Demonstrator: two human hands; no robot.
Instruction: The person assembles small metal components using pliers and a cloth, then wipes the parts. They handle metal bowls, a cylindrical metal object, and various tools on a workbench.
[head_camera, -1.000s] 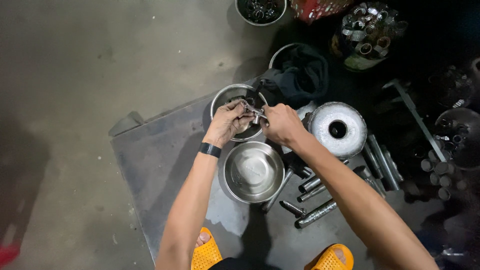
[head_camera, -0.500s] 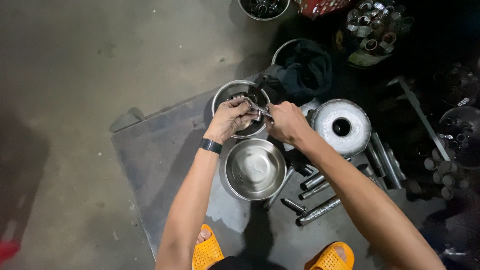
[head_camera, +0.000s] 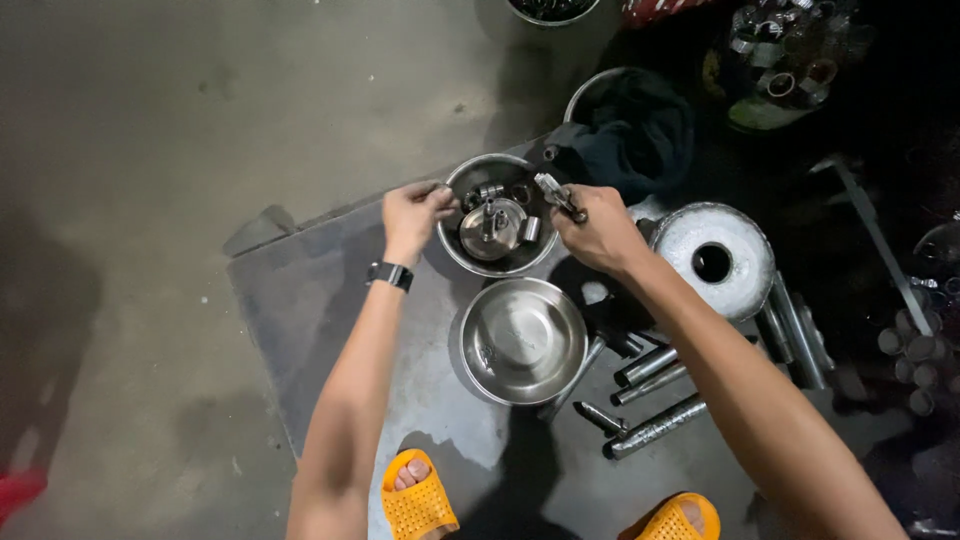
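1. The left hand (head_camera: 412, 215) grips the near-left rim of a steel bowl (head_camera: 497, 216), fingers curled over the edge, probably to steady it. A black wristband (head_camera: 389, 275) sits on that wrist.
2. The right hand (head_camera: 598, 232) is closed around a small metal tool (head_camera: 556, 193), perhaps pliers, whose tip points back toward the bowl's right rim. The grip looks firm; whether the tool's tip holds anything cannot be told.
3. The bowl lies between the two hands and holds a round metal part (head_camera: 492, 228) with an upright stem, plus small sleeves and rings around it. Keeping loose pieces in a bowl likely stops them rolling off.
4. Just below the hands, toward the person, sits a second steel bowl (head_camera: 523, 340), nearly bare inside apart from a small bit at its left wall.
5. Right of the right hand rests a pale round disc with a centre hole (head_camera: 712, 258). Under the right forearm lie several metal rods (head_camera: 655, 400), side by side and within easy reach.
6. Beyond the right hand, a dark cloth (head_camera: 630, 135) fills another basin.
7. All this sits on a grey sheet (head_camera: 300, 320) spread over a rough concrete floor (head_camera: 150, 150), which is stained and dimly lit. The far right side falls into shadow, crowded with more metal parts.
8. Orange sandals (head_camera: 418, 495) show at the lower edge.
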